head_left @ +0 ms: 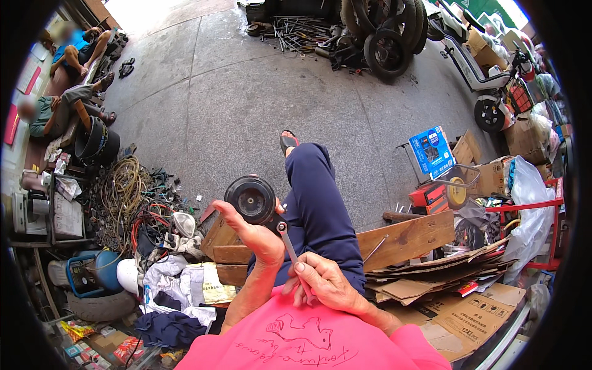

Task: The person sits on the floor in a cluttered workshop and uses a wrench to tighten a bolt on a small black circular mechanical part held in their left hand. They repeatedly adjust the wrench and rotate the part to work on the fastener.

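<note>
Pinches a metal ring spanner [288,242] between the thumb and the fingers of the right hand [325,282], in front of the pink shirt [296,336]. Points its ring end upward, just beside the lower right edge of a black wheel-like part [250,200]; cannot tell if touching. Has this part above the left hand [259,243], to the left of the bent leg in navy trousers [316,206]. Spreads the left thumb wide, with the other fingers mostly hidden behind the part; cannot tell the firmness of their grip. Has at the left a heap of cables [126,191] and a white helmet [127,275], and at the right a wooden plank [413,237] and flattened cardboard [475,320].
</note>
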`<state>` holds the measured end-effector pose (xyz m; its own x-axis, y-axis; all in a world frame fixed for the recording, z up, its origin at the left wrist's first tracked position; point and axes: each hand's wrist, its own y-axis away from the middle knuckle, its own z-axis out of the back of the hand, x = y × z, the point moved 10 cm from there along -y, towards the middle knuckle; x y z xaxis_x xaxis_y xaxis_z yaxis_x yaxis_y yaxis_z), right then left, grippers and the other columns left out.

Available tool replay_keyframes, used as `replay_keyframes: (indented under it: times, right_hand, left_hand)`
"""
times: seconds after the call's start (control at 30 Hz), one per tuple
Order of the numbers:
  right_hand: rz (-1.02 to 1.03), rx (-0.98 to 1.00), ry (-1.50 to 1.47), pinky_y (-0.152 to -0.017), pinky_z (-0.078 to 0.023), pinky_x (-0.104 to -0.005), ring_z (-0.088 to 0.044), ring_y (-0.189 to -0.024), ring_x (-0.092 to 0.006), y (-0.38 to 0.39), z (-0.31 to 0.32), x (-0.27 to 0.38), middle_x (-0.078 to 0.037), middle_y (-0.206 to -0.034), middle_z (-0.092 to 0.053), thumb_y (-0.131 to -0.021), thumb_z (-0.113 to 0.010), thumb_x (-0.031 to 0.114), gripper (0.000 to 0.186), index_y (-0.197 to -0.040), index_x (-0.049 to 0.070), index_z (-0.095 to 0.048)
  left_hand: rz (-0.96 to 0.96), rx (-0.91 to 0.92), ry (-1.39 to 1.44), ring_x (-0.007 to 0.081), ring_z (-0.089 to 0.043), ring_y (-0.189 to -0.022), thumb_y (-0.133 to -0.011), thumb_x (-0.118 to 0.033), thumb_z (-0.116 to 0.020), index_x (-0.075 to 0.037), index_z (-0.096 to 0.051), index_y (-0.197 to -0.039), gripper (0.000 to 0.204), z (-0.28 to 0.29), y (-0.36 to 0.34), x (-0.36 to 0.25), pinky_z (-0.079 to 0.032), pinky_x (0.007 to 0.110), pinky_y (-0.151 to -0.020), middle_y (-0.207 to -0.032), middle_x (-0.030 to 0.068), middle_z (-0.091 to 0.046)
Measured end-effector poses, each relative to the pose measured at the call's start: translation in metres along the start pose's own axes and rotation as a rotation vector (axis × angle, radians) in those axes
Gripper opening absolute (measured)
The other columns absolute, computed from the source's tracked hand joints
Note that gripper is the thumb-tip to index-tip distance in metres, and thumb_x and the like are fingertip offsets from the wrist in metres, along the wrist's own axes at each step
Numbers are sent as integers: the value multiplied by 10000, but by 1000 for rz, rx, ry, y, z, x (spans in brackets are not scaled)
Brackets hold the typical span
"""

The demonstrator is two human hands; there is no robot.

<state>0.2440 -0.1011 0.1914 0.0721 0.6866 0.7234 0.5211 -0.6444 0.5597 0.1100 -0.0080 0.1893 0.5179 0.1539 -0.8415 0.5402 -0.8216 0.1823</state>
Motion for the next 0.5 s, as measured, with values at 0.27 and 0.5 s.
replay_keyframes:
  times: [0.27,0.5]
  right_hand:
    - [38,14,-32,-391,-334,-202,-406,-403,-42,-7,4,2,-74,-660,-602,-1032,-413,286,290,-994,18,-519]
    - [6,36,-90,-434,-270,-204,-317,-468,-32,-10,8,-9,19,-577,-421,-1037,-423,244,258,-971,23,-538]
  left_hand:
    - [157,85,19,142,-462,-461,-924,-695,-322,-74,-509,-900,649,-14,-3,0,-362,259,-451,-606,30,-498]
    - [227,51,-4,115,-364,-373,-909,-726,-290,-34,-561,-1005,749,-16,-1,5,-264,248,-379,-531,9,-438]
